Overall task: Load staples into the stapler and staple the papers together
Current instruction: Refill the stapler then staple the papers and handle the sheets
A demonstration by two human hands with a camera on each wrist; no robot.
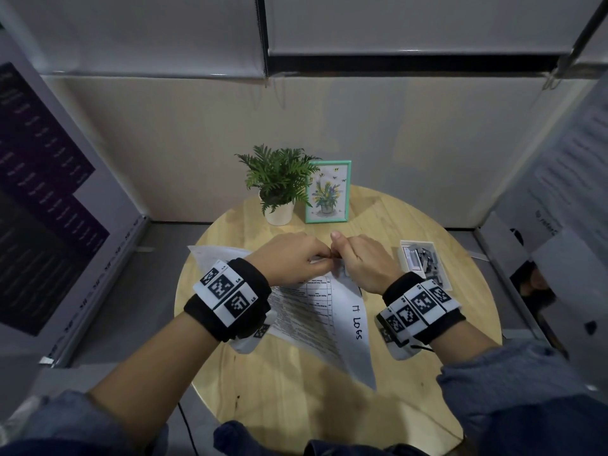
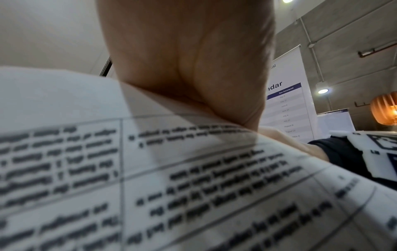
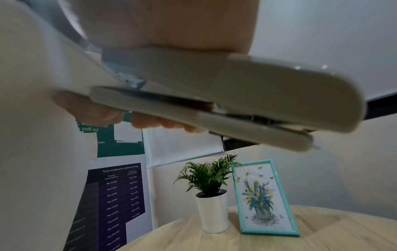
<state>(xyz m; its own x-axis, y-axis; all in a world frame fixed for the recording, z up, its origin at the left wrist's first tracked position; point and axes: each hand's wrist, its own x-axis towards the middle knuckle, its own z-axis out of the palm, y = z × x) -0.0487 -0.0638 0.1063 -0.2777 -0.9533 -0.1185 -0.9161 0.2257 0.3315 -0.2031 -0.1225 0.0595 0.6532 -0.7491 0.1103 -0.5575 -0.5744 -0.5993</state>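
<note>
My left hand (image 1: 297,260) pinches the upper corner of the printed papers (image 1: 324,312), lifted off the round wooden table (image 1: 296,399); the left wrist view shows the sheet (image 2: 193,178) bending under my palm (image 2: 189,59). My right hand (image 1: 360,258) grips a light grey stapler (image 3: 225,98), thumb on top and fingers (image 3: 103,110) under its base. The stapler's jaws are closed over the paper's corner (image 3: 43,84). In the head view the stapler is hidden behind my hands. An open box of staples (image 1: 422,261) lies to the right of my right hand.
A small potted plant (image 1: 279,185) and a teal picture frame (image 1: 327,192) stand at the table's far edge. Poster panels close in the left (image 1: 42,199) and right (image 1: 566,179) sides. Bare wood lies near me on the table.
</note>
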